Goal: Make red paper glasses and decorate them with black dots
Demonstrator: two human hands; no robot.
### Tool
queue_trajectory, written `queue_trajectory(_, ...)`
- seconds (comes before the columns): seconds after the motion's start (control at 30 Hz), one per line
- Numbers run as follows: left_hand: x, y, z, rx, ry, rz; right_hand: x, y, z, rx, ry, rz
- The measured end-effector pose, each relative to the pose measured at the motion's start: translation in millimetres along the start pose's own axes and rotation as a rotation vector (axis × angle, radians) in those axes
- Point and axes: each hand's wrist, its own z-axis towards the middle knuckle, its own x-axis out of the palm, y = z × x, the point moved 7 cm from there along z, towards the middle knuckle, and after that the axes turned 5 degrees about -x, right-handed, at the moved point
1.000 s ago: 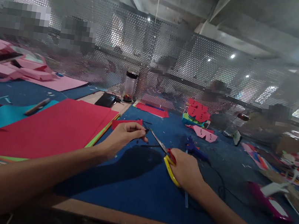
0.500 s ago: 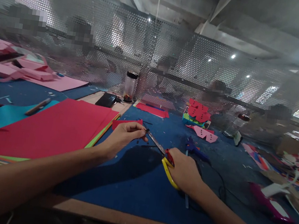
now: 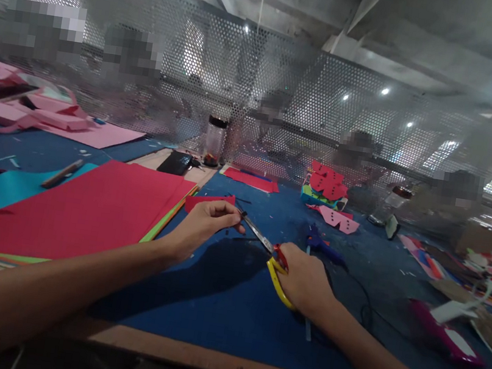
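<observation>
My right hand is wrapped round the yellow and red handles of a pair of scissors, whose blades point up and left. At the blade tips is a tiny dark piece. My left hand pinches at that spot, its thumb and fingertips closed on the small dark piece; its shape is too small to make out. A red paper piece lies on the blue table mat behind my left hand. Small dark scraps lie below the fingertips.
Red paper sheets are stacked at the left, over other colours. A blue glue gun with its cord lies right of centre. Pink and red cut pieces sit farther back. A jar stands by the perforated screen. A purple tool lies far right.
Both hands and the scissors stay almost in the same place; the view has shifted very slightly.
</observation>
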Motion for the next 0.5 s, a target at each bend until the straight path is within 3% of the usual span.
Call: queue_trajectory(0.5, -0.1, 1.2, 1.6, 0.016, 0.023, -0.002, 0.1, -0.8, 0.9, -0.007, -0.025, 0.015)
